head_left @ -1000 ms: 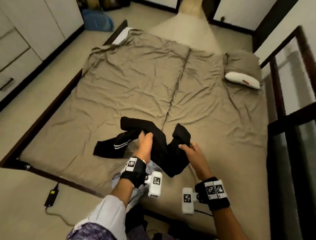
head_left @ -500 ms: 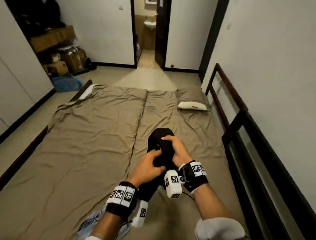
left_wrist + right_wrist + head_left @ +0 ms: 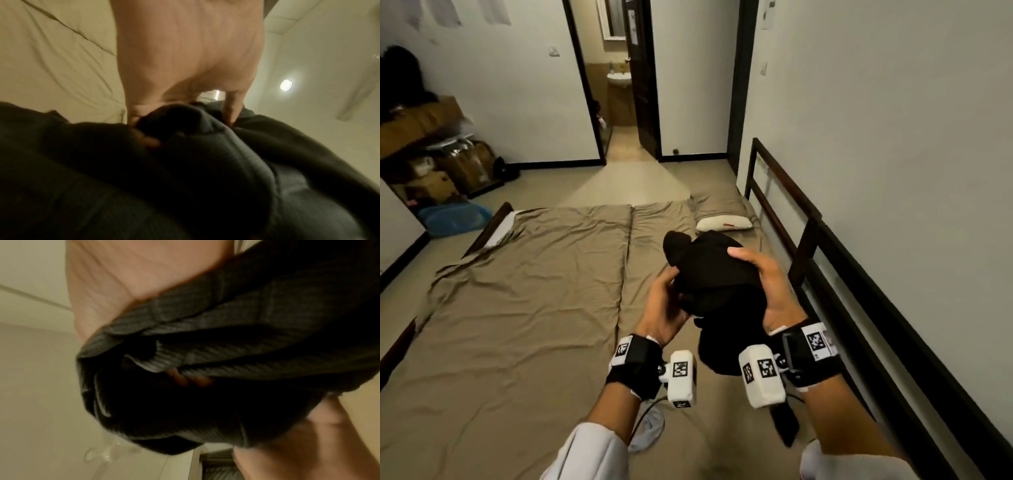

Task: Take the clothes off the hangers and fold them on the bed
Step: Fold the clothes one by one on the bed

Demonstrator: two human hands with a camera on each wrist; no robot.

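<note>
Hands, left (image 3: 666,305) and right (image 3: 767,287), now clutch a black garment (image 3: 714,274) bunched into a ball above the bed (image 3: 517,308), after it hung spread moments ago; folding appears unfinished.

Open room: bare brown bed (image 3: 524,308) sheet from 8 to 11 o'clock of the hands.
Right barrier: dark bed rail (image 3: 808,219) along the wall, 1 to 4 o'clock.
Far obstacle: white pillow (image 3: 724,223) at 12 o'clock.
Near obstacle: pale garment (image 3: 650,431) at 6 o'clock on the sheet.
</note>
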